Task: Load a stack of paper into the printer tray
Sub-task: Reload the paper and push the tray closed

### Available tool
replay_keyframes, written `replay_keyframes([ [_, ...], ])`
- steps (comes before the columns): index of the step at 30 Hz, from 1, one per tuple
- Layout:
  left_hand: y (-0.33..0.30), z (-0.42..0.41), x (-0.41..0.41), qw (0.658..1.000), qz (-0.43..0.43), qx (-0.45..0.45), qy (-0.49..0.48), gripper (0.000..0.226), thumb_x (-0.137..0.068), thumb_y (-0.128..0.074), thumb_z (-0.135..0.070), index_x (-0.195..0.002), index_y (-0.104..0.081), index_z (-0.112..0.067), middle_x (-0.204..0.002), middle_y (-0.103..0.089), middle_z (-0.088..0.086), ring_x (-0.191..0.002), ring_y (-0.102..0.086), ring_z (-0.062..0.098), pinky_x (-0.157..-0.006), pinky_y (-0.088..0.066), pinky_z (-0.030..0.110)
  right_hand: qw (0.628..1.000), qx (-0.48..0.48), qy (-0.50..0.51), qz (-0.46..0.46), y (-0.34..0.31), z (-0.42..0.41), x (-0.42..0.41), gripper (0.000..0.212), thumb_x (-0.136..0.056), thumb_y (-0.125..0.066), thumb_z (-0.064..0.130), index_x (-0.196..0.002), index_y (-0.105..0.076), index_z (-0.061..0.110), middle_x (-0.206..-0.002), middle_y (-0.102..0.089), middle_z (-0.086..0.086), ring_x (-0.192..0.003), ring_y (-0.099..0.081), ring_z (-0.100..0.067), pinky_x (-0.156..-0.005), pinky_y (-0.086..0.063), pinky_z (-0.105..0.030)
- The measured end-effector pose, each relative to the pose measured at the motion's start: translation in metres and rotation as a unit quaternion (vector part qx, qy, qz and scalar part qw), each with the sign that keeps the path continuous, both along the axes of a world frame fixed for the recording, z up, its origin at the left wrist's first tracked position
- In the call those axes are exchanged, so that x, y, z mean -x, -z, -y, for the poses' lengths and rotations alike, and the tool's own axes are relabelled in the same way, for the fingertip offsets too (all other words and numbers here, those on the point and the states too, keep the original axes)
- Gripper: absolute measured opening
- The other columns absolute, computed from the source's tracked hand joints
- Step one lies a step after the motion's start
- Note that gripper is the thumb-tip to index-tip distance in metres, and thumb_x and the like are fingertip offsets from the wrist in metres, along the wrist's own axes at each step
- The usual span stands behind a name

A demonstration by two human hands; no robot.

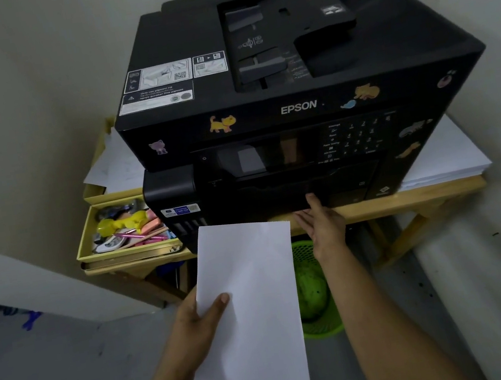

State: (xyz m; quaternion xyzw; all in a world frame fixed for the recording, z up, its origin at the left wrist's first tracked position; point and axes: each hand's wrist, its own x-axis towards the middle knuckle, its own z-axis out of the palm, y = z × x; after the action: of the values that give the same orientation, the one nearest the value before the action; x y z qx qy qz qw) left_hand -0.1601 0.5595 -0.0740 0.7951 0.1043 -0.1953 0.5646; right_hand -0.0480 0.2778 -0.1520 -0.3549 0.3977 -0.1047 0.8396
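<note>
right hand fingertips hidden under printer, keypad labels blurred

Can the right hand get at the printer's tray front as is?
Probably yes: the right hand already touches the printer low on its front, nothing between. The left hand holds the paper clear.

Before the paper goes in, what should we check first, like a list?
1. Paper held firmly: ok, the left hand grips the paper stack.
2. Hand on the tray: ok, the right hand touches the lower front of the printer.
3. Tray pulled open: not ok, it looks shut.
4. Old paper inside: cannot tell.
5. Room to pull the tray out: ok, only the green basket sits on the floor below.
</note>
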Motion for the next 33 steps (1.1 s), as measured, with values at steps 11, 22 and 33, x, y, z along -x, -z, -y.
replay_keyframes([
  [11, -0.009, -0.008, -0.018, 0.997, 0.047, -0.045, 0.031, 0.035, -0.1, -0.063, -0.038, -0.135, -0.06, -0.035, -0.114, -0.075, -0.006, -0.094, -0.076, 0.014, -0.072, -0.066, 0.034, 1.0, 0.005, 0.009, -0.001, -0.004, -0.001, 0.0, 0.034, -0.091, -0.087, 0.023, -0.105, -0.061, 0.006, -0.11, -0.071, -0.022, -0.112, -0.076, -0.035, -0.077, -0.068, -0.028],
  [22, -0.028, -0.011, -0.061, 0.959, 0.096, -0.23, 0.132, 0.039, -0.104, -0.055, -0.039, -0.139, -0.057, -0.021, -0.093, -0.062, -0.018, -0.083, -0.065, 0.003, -0.064, -0.052, 0.02, 1.0, 0.007, 0.0, 0.023, -0.006, 0.002, 0.007, 0.039, -0.091, -0.088, 0.026, -0.108, -0.059, 0.007, -0.101, -0.073, -0.019, -0.105, -0.078, -0.031, -0.078, -0.067, -0.029],
  [33, -0.08, -0.001, -0.086, 0.963, 0.224, -0.133, 0.069, 0.033, -0.102, -0.06, -0.032, -0.115, -0.045, -0.058, -0.107, -0.058, -0.027, -0.093, -0.059, -0.002, -0.07, -0.046, 0.017, 0.999, 0.008, -0.017, 0.031, -0.003, 0.006, 0.008, 0.038, -0.093, -0.086, 0.026, -0.11, -0.061, 0.004, -0.105, -0.073, -0.02, -0.109, -0.077, -0.032, -0.08, -0.067, -0.027],
])
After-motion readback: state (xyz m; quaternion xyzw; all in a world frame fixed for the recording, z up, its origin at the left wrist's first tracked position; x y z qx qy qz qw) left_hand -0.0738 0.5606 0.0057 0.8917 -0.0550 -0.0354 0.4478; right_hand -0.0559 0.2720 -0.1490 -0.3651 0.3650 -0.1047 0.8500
